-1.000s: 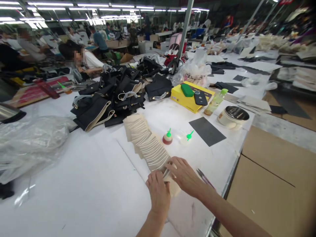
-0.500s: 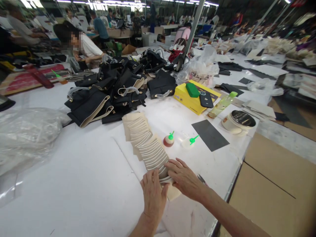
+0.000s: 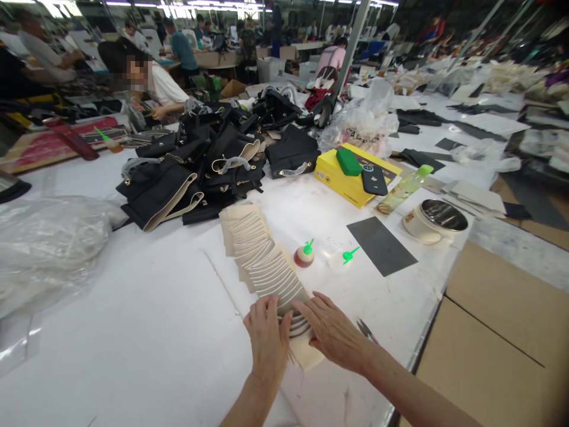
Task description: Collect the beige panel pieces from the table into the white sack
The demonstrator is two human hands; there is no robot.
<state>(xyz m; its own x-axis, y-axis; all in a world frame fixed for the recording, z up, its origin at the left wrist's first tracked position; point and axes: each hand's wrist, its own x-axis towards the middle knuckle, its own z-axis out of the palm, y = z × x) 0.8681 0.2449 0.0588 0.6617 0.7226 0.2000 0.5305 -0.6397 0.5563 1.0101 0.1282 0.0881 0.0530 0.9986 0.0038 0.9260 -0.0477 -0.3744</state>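
Observation:
A long overlapping row of beige, curved-edged flat pieces (image 3: pixel 275 270) lies fanned out on the white table. My left hand (image 3: pixel 269 338) grips the left side of the near end, thumb and fingers bent over the edges. Opposite it, my right hand (image 3: pixel 333 332) holds the right side, its fingers lying over the pieces. Between the hands a few curved edges show, with a flat beige sheet (image 3: pixel 307 354) beneath them. Small scissors or snips (image 3: pixel 367 332) rest just right of my right hand. My palms hide part of the near pieces.
Two squeeze bottles with green tips, one brown (image 3: pixel 304 256) and one clear (image 3: pixel 341 261), stand beyond. Further off are a dark sheet (image 3: pixel 381 245), a steel-lined pot (image 3: pixel 433 222), a yellow box (image 3: pixel 340 178) and piled black bags (image 3: pixel 208 160). Plastic wrap (image 3: pixel 48 249) lies left.
Both hands have shifted slightly along the near end, the left one toward the left. More curved edges now show between them, and the near pieces look more spread.

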